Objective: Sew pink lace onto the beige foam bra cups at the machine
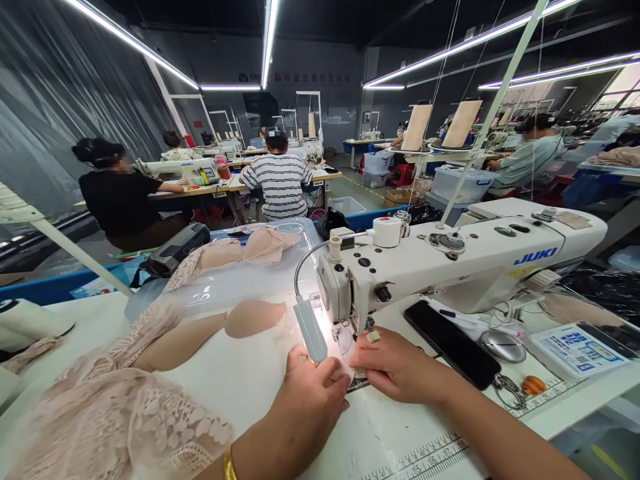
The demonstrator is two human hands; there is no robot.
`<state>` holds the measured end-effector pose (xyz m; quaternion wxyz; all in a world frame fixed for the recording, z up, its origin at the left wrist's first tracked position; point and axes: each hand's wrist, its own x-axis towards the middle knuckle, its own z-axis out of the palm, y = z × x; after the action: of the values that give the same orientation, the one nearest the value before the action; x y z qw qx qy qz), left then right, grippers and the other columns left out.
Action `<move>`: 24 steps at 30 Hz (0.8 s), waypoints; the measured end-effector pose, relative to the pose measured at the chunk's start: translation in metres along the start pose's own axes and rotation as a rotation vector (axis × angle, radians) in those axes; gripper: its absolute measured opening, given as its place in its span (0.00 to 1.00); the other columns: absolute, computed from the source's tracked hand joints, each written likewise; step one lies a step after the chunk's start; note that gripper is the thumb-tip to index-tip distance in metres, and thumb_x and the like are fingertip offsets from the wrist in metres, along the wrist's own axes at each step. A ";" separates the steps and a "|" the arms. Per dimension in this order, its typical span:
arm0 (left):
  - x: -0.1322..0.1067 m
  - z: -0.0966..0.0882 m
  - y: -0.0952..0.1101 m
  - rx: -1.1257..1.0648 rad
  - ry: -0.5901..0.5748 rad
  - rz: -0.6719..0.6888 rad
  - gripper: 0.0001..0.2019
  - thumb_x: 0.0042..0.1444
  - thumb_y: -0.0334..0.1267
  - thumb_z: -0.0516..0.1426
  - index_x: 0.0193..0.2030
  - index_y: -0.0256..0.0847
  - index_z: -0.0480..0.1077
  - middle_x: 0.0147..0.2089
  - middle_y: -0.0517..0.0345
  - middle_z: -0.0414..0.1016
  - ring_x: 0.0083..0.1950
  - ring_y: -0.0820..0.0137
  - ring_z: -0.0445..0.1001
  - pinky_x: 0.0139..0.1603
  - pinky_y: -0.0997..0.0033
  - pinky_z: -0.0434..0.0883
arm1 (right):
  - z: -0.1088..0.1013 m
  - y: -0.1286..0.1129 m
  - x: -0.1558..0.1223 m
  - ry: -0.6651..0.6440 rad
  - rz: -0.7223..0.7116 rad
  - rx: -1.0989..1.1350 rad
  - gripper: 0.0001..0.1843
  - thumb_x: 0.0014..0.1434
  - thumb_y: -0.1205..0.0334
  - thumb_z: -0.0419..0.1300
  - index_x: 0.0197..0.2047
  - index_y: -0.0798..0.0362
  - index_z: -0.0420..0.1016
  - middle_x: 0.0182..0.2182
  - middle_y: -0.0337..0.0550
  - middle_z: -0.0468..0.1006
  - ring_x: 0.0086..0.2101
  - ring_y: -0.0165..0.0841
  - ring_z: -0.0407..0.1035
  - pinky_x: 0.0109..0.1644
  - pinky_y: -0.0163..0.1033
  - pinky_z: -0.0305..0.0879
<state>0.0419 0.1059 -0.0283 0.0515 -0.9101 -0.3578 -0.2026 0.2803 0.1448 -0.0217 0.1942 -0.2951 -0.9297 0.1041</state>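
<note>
My left hand (314, 403) is closed, thumb and fingers pinched at the edge of pale, sheer fabric (344, 363) in front of the needle area. Close by on the right, my right hand (400, 368) has its bent fingertips pressed together on the same fabric, beside the presser foot. The white sewing machine (450, 267) stands over both hands. A small grey lamp (311, 330) lights the spot and partly covers my left fingers. This fabric appears to belong to the beige bra (255, 319), whose smooth cups and lace (170, 413) spread leftward over the table.
A black phone (453, 343), a silver round object (503, 346) and a labelled clear box (580, 350) lie right of the machine. Behind, more bra pieces (225, 253) lie on a translucent plastic surface. Thread cones (417, 127) stand above; several people sit at machines beyond.
</note>
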 end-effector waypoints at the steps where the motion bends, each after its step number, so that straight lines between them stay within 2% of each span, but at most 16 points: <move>1: -0.002 -0.001 0.003 -0.014 -0.004 -0.002 0.09 0.58 0.31 0.63 0.45 0.43 0.72 0.42 0.59 0.79 0.34 0.65 0.76 0.49 0.46 0.63 | -0.001 -0.001 0.000 -0.029 -0.011 0.006 0.15 0.56 0.76 0.53 0.36 0.49 0.75 0.30 0.39 0.75 0.32 0.35 0.66 0.41 0.39 0.62; 4: -0.002 -0.004 0.005 -0.054 -0.011 -0.011 0.11 0.58 0.30 0.63 0.46 0.43 0.72 0.43 0.60 0.80 0.35 0.63 0.77 0.49 0.43 0.63 | -0.001 -0.002 0.001 -0.068 -0.006 0.012 0.13 0.57 0.76 0.53 0.33 0.49 0.73 0.28 0.38 0.73 0.31 0.34 0.64 0.41 0.39 0.60; 9: 0.005 -0.003 -0.003 -0.026 -0.035 0.038 0.08 0.63 0.25 0.54 0.45 0.40 0.70 0.44 0.56 0.79 0.39 0.63 0.78 0.47 0.45 0.66 | 0.002 -0.001 0.002 -0.048 0.056 0.012 0.15 0.61 0.74 0.53 0.42 0.48 0.78 0.31 0.40 0.75 0.33 0.36 0.64 0.40 0.39 0.60; 11: 0.006 -0.001 -0.008 -0.008 -0.017 0.058 0.10 0.63 0.24 0.51 0.42 0.40 0.70 0.43 0.55 0.80 0.38 0.64 0.78 0.47 0.46 0.67 | 0.004 -0.001 0.003 -0.041 0.079 0.004 0.16 0.62 0.74 0.53 0.44 0.48 0.79 0.31 0.41 0.75 0.34 0.37 0.65 0.40 0.39 0.60; 16: 0.012 -0.006 -0.021 -0.052 0.033 0.051 0.09 0.60 0.25 0.53 0.40 0.42 0.70 0.42 0.54 0.79 0.37 0.61 0.76 0.47 0.45 0.70 | 0.007 -0.003 0.006 -0.040 0.125 -0.038 0.15 0.62 0.73 0.53 0.42 0.48 0.78 0.29 0.40 0.73 0.33 0.36 0.63 0.40 0.39 0.60; 21: 0.020 -0.018 -0.032 -0.070 -0.026 0.070 0.11 0.63 0.25 0.51 0.42 0.41 0.73 0.43 0.49 0.79 0.44 0.56 0.76 0.48 0.44 0.69 | 0.011 -0.007 0.010 -0.013 0.187 -0.081 0.15 0.60 0.75 0.51 0.40 0.49 0.76 0.27 0.37 0.69 0.29 0.35 0.58 0.37 0.38 0.58; 24: 0.022 -0.021 -0.041 -0.093 -0.047 0.065 0.11 0.66 0.28 0.52 0.44 0.43 0.75 0.46 0.51 0.80 0.47 0.55 0.77 0.51 0.47 0.68 | 0.015 -0.008 0.011 0.020 0.202 -0.085 0.15 0.60 0.75 0.50 0.40 0.49 0.75 0.26 0.37 0.66 0.28 0.36 0.58 0.33 0.37 0.54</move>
<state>0.0222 0.1452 -0.0021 0.0074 -0.9272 -0.3193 -0.1957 0.2618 0.1437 -0.0296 0.1792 -0.3964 -0.8968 0.0809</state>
